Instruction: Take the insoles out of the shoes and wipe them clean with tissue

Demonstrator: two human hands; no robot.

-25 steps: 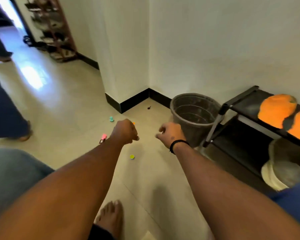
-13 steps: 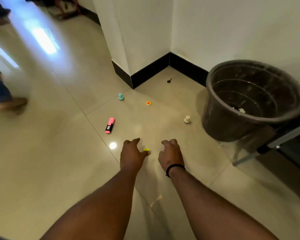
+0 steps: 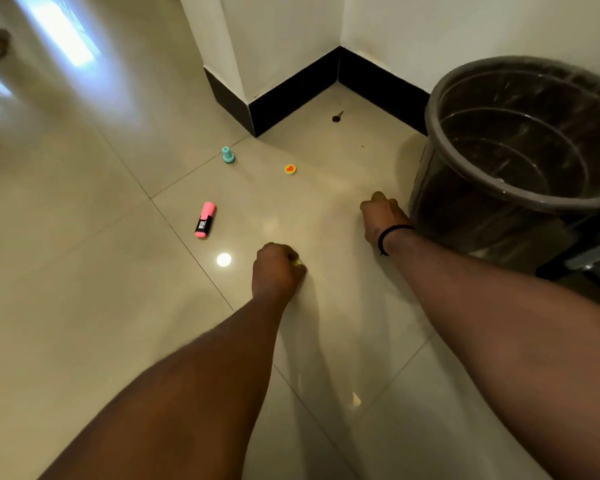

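Insoles and shoes are nowhere in view right now, and no tissue either, so the task's real work hasn't begun. Taking the grey bucket [image 3: 520,161] as our landmark: nearest the camera, well to the bucket's left, the left hand [image 3: 278,271] is curled down on the floor [image 3: 84,306], fingers closed around a small yellow-green piece [image 3: 296,262]. Just beside the bucket's near wall, the right hand [image 3: 383,216] is knuckled low with fingers curled; what it holds, if anything, I cannot tell. Farther left lies a pink highlighter [image 3: 205,220]; beyond it a teal cap [image 3: 228,155] and a yellow-and-red disc [image 3: 290,169]; a dark bit [image 3: 337,116] sits toward the corner. Best play, I'd judge: pinch each small piece firmly, clear them away, then turn to find the shoes.
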